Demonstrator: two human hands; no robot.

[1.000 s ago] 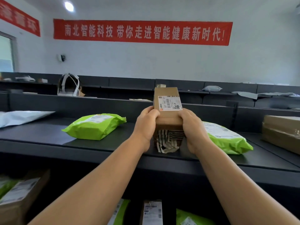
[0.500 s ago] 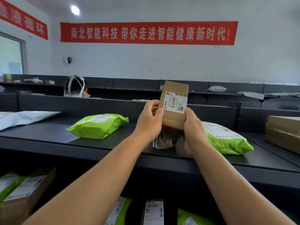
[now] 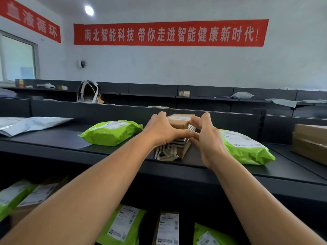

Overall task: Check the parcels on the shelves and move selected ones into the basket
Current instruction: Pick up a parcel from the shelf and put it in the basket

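A small brown cardboard box (image 3: 178,122) with a white label lies flat on a black-and-white striped parcel (image 3: 169,151) on the top shelf (image 3: 53,140). My left hand (image 3: 162,131) grips the box from the left, with its fingers over the far edge and its thumb across the near side. My right hand (image 3: 208,138) hovers at the box's right end with its fingers spread and loosely curved, at most grazing the corner. No basket is in view.
Green mailer bags (image 3: 111,131) (image 3: 244,147) lie on either side of the parcels. There is a white mailer (image 3: 26,123) far left and a large brown carton (image 3: 309,142) far right. More labelled parcels (image 3: 167,228) fill the lower shelf. A person (image 3: 88,93) sits behind the far shelf.
The box, held upright in both hands with its label facing me, has been lowered flat onto the striped parcel. My right hand has opened off it.
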